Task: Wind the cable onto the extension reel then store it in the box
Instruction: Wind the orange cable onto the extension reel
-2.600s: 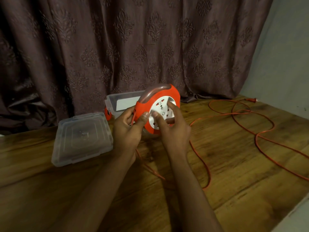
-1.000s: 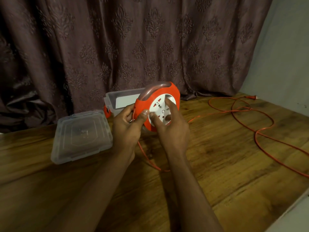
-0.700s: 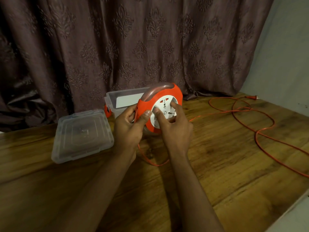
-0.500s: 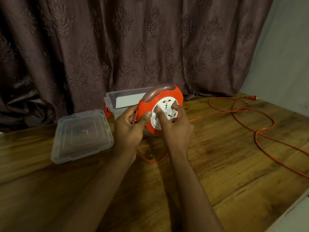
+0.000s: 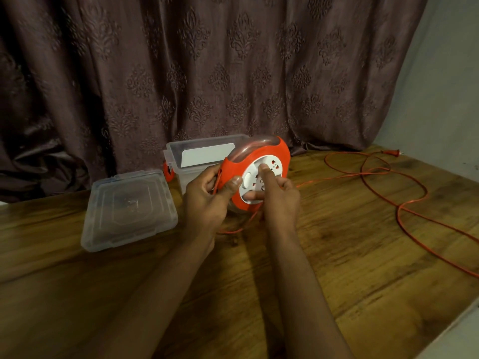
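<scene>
One reel point(image 5: 259, 164), upright on the worktop point(image 5: 337, 255): left hand point(image 5: 207, 200) grip clasps its rim, right hand point(image 5: 278, 198) fingers press its white face. One cable point(image 5: 399, 216) trails right. One box point(image 5: 197, 158) behind; one lid point(image 5: 129, 208) left.

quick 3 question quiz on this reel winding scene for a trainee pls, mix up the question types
1. True or false: the lid is on the box.
2. Which hand grips the reel's orange rim? A) left hand B) right hand C) neither
3. Fill in: the plug at the loose end of the cable lies at the far ____ of the table.

Key
1. False: the lid lies flat on the table, left of the open box.
2. A: the left hand holds the rim, while the right hand has its fingers on the white socket face.
3. right
</scene>
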